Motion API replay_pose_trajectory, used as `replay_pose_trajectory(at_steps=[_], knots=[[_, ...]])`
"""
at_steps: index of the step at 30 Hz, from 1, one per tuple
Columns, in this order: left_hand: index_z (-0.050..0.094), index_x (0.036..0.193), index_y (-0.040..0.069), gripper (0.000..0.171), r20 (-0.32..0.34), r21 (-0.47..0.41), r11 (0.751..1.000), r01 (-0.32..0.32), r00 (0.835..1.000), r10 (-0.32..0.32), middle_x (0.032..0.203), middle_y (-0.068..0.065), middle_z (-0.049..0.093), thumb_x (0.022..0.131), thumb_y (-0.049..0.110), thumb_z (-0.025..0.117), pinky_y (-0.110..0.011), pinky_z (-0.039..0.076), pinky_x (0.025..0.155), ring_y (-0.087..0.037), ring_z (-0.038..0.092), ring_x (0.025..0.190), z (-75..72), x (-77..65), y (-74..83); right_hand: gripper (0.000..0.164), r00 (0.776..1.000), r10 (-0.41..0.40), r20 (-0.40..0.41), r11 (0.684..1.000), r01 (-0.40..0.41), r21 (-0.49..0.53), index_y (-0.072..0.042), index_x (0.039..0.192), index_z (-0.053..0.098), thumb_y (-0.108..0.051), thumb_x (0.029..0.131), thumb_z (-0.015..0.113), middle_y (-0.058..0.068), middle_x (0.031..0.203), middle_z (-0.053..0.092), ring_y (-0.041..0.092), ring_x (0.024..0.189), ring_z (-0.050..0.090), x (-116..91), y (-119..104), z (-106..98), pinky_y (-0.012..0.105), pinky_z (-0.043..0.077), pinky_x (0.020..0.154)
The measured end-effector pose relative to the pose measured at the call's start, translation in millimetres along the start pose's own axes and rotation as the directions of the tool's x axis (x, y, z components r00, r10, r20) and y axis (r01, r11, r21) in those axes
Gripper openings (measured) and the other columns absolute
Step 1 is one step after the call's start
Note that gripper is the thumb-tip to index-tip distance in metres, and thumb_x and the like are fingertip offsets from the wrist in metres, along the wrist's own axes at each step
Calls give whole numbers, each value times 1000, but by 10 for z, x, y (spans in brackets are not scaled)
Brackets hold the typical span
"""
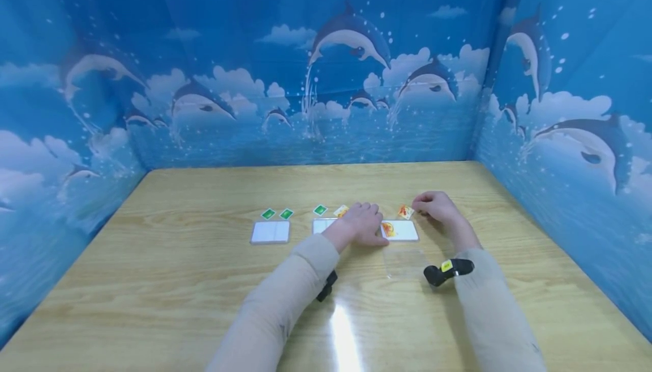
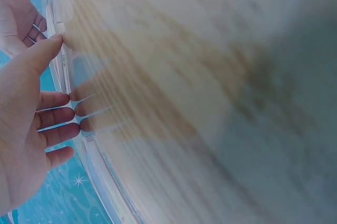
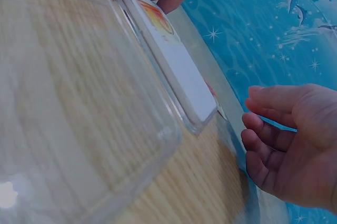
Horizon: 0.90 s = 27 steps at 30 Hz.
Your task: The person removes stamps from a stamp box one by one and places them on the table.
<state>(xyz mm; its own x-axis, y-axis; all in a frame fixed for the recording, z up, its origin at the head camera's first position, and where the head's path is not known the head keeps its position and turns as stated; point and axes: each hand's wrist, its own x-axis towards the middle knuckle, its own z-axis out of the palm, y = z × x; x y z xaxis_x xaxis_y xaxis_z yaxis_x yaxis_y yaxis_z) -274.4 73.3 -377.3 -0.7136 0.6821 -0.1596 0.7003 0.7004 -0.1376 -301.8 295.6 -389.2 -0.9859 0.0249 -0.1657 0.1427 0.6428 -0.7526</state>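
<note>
My left hand point(image 1: 360, 223) reaches across the middle, its thumb at the left end of a white rectangular piece point(image 1: 406, 230) in a clear case. That piece bears an orange picture point(image 1: 389, 229) at its left end. In the left wrist view the fingers of my left hand point(image 2: 50, 124) are extended, fingertips down on the tabletop. My right hand point(image 1: 439, 208) is beside a small orange-and-white card point(image 1: 406, 212) lying behind the white piece. In the right wrist view my right hand point(image 3: 292, 145) has loosely bent fingers with nothing between them.
A clear plastic lid point(image 1: 404, 263) lies in front of the right case. Another white piece point(image 1: 322, 225) is partly under my left arm, a third point(image 1: 270, 232) farther left. Green cards point(image 1: 268, 213) and a yellow-orange card point(image 1: 340, 210) lie behind them. A dolphin-print curtain point(image 1: 244, 77) surrounds the table.
</note>
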Motion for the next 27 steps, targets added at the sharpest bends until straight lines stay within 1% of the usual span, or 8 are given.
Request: replay_pose_trajectory(at_steps=[4,8,13,18,23,27], knots=[[47,134,10,72,2,0,1000,-1,1000,1,130,-6,46,87,63,44,-35,28,105,-20,42,119,-1,-4,6,36,999,-31,28,999,30,24,4,119,54,-20,93,55,13,100,57,22,88,52,-43,-22,-24,31,44,75],[46,134,10,72,1,6,1000,0,1000,0,130,-6,46,87,64,44,-35,29,104,-20,42,119,-2,-1,9,38,997,-60,47,998,60,9,4,121,53,-22,93,55,14,102,57,22,88,52,-95,-73,-43,31,44,74],[47,134,10,72,-2,11,1000,-4,1000,4,129,-5,47,86,64,44,-34,30,104,-19,43,118,4,11,4,40,996,-67,62,997,68,-21,3,123,52,-24,94,54,20,116,55,28,97,53,-163,-168,-37,38,45,82],[47,134,11,72,1,17,1000,-6,1000,6,128,-5,47,86,64,43,-34,31,103,-19,44,117,13,19,-2,40,993,-97,75,991,103,-80,0,124,53,-26,93,54,20,121,53,31,105,51,-213,-238,-32,43,43,87],[48,132,11,70,2,13,1000,-9,1000,9,126,-5,48,86,64,44,-33,33,101,-19,45,114,18,17,1,40,986,-131,99,985,141,-99,-1,123,54,-26,92,56,19,120,54,31,107,51,-250,-278,-29,44,43,88],[50,130,11,69,-8,8,1000,-8,1000,8,123,-4,49,86,64,45,-33,33,100,-18,45,111,17,15,0,40,975,-173,137,976,189,-111,1,121,56,-24,91,59,18,113,57,29,101,52,-270,-295,0,40,44,84]])
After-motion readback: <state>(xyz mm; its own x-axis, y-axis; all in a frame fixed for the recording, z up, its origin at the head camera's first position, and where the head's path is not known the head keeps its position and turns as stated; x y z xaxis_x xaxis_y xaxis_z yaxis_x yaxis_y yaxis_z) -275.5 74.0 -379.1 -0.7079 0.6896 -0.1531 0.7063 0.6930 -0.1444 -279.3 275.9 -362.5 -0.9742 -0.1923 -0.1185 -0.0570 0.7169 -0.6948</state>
